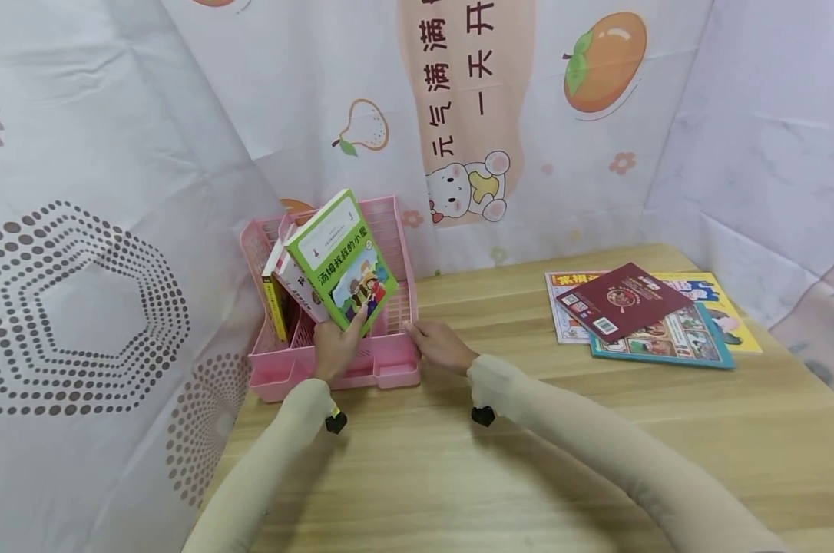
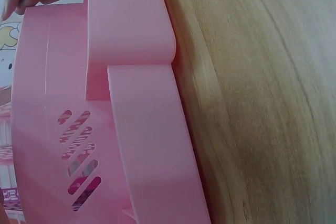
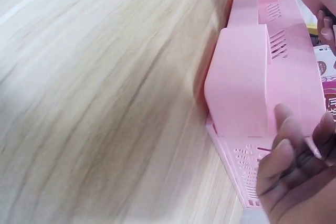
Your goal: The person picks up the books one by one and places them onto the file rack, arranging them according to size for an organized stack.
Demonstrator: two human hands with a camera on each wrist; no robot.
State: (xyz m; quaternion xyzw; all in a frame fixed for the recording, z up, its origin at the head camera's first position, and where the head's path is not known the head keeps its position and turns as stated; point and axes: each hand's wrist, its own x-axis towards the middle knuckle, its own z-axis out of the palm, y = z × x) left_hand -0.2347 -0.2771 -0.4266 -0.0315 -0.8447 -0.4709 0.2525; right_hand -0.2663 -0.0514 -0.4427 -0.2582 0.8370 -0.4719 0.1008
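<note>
My left hand (image 1: 334, 349) grips the lower edge of a green-bordered children's book (image 1: 351, 265), thumb on its illustrated cover. The book leans tilted in a pink desktop book rack (image 1: 398, 374). Left of it in the rack, a white book (image 1: 298, 280) leans over and a yellow-spined book (image 1: 275, 307) stands at the left wall. My right hand (image 1: 441, 346) holds the rack's right front edge, its fingers (image 3: 278, 158) curled at the corner in the right wrist view. In the left wrist view the rack's front wall (image 2: 152, 129) fills the middle, and the green book is out of sight.
Several thin books lie overlapped on the wooden table (image 1: 527, 461) at the right, a maroon one (image 1: 624, 299) on top, with a blue-edged comic (image 1: 666, 338) and a yellow one (image 1: 742, 330) beneath. Printed curtains (image 1: 541, 153) hang behind and at both sides.
</note>
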